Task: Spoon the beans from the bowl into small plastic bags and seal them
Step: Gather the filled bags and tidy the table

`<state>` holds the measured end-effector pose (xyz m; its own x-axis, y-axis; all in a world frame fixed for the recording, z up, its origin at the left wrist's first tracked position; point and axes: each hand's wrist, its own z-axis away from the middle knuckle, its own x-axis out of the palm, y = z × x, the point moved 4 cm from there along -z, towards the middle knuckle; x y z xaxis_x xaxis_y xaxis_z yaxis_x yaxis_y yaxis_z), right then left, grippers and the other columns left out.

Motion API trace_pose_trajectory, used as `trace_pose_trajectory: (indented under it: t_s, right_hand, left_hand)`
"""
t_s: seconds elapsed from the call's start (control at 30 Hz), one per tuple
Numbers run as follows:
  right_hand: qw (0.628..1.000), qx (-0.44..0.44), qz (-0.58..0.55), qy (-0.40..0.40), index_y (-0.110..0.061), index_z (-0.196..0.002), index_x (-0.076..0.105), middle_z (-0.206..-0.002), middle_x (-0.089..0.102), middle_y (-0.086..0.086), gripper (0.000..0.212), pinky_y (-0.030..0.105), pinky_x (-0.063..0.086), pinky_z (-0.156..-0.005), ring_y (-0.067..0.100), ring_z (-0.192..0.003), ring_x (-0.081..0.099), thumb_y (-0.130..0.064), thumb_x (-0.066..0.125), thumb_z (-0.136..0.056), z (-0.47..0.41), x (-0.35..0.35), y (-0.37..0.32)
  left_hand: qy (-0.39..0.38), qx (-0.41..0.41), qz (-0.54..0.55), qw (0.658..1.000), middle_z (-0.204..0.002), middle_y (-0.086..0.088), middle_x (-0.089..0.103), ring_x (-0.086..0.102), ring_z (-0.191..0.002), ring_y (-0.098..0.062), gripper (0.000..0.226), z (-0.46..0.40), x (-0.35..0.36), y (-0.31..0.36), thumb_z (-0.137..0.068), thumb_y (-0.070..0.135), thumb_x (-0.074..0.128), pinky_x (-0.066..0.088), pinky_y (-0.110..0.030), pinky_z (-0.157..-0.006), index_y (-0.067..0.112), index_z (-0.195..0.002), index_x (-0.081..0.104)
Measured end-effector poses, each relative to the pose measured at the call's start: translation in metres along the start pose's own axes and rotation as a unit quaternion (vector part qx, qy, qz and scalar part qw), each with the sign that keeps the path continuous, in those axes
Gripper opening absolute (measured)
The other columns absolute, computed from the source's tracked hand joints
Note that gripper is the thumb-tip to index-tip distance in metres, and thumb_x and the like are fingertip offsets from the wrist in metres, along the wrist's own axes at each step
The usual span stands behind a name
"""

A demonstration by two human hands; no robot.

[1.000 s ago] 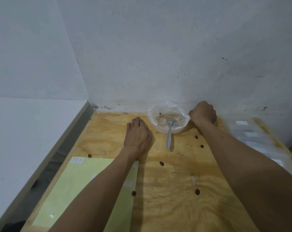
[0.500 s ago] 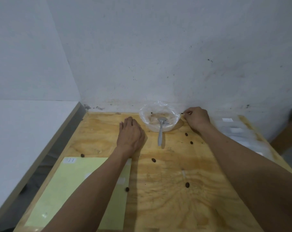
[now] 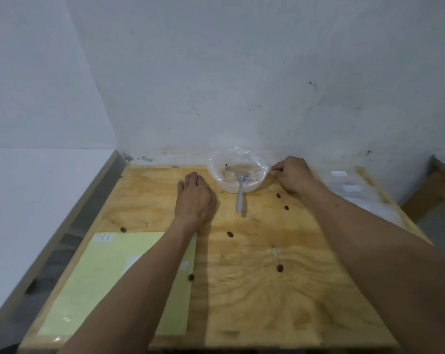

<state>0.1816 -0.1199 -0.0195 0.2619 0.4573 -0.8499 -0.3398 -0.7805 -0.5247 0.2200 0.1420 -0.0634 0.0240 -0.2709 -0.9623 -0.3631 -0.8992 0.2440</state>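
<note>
Right hand (image 3: 293, 175) shifted to bowl (image 3: 238, 172) rim, grip pinching (contents unclear).

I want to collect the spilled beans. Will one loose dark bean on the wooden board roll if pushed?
Probably: the loose dark bean looks small, rounded and light. The bare plywood board seems flat, so little would stop it.
</note>
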Motion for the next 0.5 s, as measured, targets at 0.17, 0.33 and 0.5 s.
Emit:
trace_pose_trajectory:
  t_s: [0.17,0.33,0.5]
  right_hand:
    - [0.995,0.02,-0.076,-0.054,-0.018,-0.086,0.081,-0.09,0.075,-0.002,0.017,0.013,0.043,-0.057,0.008,-0.077,0.063,-0.034,0.078,-0.084,0.042,-0.019,-0.001]
    - [0.99,-0.006,-0.027,-0.135,-0.021,-0.072,0.08,-0.08,0.076,-0.005,0.015,0.014,0.046,-0.055,0.008,-0.075,0.067,-0.027,0.092,-0.066,0.062,-0.026,-0.01]
    - [0.99,-0.011,0.002,-0.142,-0.016,-0.079,0.082,-0.076,0.076,-0.003,0.011,0.026,0.056,-0.079,0.008,-0.072,0.068,-0.008,0.085,-0.072,0.062,-0.024,-0.017]
  left_hand:
    - [-0.014,0.045,0.057,0.997,-0.161,-0.018,0.029,0.02,-0.152,-0.032,0.051,0.001,-0.001,0.004,-0.104,0.024,0.029,0.01,-0.048,-0.124,-0.001,-0.148,0.039]
    - [-0.066,0.056,0.032,0.996,-0.167,-0.016,0.015,0.008,-0.156,-0.028,0.065,0.008,-0.006,0.008,-0.106,0.038,0.024,0.003,-0.046,-0.126,0.0,-0.158,0.02]
    - [-0.083,0.056,0.012,0.995,-0.168,-0.015,0.009,0.004,-0.156,-0.026,0.068,0.012,-0.009,0.01,-0.107,0.043,0.019,0.0,-0.045,-0.126,0.001,-0.16,0.013]
